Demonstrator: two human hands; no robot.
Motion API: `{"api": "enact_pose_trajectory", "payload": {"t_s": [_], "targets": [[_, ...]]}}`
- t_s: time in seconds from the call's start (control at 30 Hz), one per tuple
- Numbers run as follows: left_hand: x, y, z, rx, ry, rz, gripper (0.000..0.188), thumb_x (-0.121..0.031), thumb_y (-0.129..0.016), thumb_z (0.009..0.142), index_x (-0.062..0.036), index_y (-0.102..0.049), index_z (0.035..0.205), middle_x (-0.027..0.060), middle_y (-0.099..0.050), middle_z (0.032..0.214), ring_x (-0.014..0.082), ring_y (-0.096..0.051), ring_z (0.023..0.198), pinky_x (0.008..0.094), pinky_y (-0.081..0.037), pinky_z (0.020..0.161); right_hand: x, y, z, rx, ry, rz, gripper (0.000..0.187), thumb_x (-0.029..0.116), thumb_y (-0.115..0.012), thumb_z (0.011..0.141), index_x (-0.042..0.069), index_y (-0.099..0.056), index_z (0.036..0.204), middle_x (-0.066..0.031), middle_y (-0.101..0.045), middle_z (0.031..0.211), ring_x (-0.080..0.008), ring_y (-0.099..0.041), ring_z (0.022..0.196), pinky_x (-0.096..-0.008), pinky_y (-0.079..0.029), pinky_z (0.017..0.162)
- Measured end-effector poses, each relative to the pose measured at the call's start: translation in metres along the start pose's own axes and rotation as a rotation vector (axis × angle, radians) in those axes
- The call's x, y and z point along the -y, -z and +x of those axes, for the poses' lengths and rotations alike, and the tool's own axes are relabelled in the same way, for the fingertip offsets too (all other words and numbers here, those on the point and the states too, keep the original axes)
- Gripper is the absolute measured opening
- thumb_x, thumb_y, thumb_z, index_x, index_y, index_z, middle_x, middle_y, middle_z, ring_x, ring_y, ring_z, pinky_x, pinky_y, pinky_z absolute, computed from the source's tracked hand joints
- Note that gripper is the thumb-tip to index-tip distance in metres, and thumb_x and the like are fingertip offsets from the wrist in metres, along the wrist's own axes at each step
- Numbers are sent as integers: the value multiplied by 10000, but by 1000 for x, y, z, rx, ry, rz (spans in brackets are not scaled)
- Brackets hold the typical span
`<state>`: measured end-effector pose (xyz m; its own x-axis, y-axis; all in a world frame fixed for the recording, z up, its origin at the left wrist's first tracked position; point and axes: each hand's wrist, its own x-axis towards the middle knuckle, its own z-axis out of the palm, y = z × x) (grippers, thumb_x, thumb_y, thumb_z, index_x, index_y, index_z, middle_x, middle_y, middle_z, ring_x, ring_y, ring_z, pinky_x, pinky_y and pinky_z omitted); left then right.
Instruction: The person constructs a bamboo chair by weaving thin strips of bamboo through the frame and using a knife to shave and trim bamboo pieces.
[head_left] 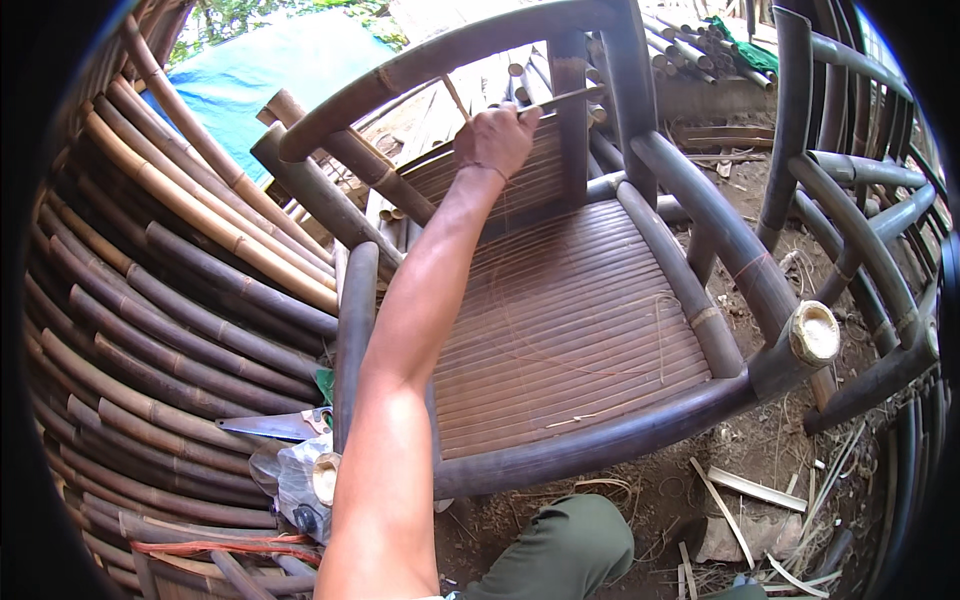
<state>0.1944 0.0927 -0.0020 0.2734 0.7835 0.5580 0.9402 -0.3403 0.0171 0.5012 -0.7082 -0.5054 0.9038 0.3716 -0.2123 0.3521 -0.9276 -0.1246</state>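
My left hand (497, 140) is closed in a fist at the backrest of a dark bamboo armchair (600, 435). A thin bamboo strip (572, 98) sticks out of its right side, in front of a backrest post. Most of the strip is hidden behind my fingers. Below the hand, narrow slats form the backrest panel (530, 170). The slatted seat (560, 330) lies under my outstretched forearm, with loose thin fibres and a small splinter on it. My right hand is out of the picture.
Stacked bamboo poles (190, 310) fill the left side. A handsaw (275, 425) lies by the chair's left side, above a plastic bag (305, 480). Another bamboo chair frame (860, 200) stands at right. Bamboo offcuts (755, 490) litter the ground near my knee (560, 550). A blue tarp (270, 85) hangs behind.
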Motion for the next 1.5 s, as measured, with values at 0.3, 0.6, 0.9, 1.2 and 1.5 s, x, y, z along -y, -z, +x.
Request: {"api": "enact_pose_trajectory", "payload": {"t_s": [0.3,0.6,0.9,1.2,1.5], "targets": [[32,-15,18,-127,22,193,493,-530,-590,998,-82,-794,1006,155,-702,1185,343,-709,1034,460,-597,818,20,6,-1,29,-45,-3,498,283,-634,934,-13,-594,1333,-268,-617,1284,-448,-585,1210,-469,-493,986],[30,-31,37,-164,-204,87,330,-259,-500,1020,-125,-639,1287,170,-712,1123,400,-709,1010,527,-570,845,32,10,-2,45,-64,-10,523,287,-634,941,-31,-571,1352,-277,-608,1303,-453,-575,1223,-463,-478,1012],[-3,-31,58,-181,131,74,615,-677,-475,987,-146,-779,1054,169,-771,980,380,-740,973,509,-584,832,38,15,-3,47,-79,3,550,291,-634,948,-49,-548,1372,-286,-599,1322,-458,-565,1237,-457,-462,1037],[2,-16,74,-129,120,246,646,-680,-438,1001,-140,-767,1136,172,-765,1070,377,-724,1060,491,-566,894,37,21,-4,78,-96,0,578,295,-635,955,-67,-525,1392,-296,-590,1341,-463,-555,1250,-450,-447,1063],[-6,-6,79,59,-87,429,614,-580,-435,1046,-84,-796,1038,169,-764,1075,344,-660,1146,476,-527,963,47,40,2,108,-102,52,606,299,-635,962,-85,-502,1412,-305,-581,1360,-468,-545,1263,-444,-431,1088]]}}
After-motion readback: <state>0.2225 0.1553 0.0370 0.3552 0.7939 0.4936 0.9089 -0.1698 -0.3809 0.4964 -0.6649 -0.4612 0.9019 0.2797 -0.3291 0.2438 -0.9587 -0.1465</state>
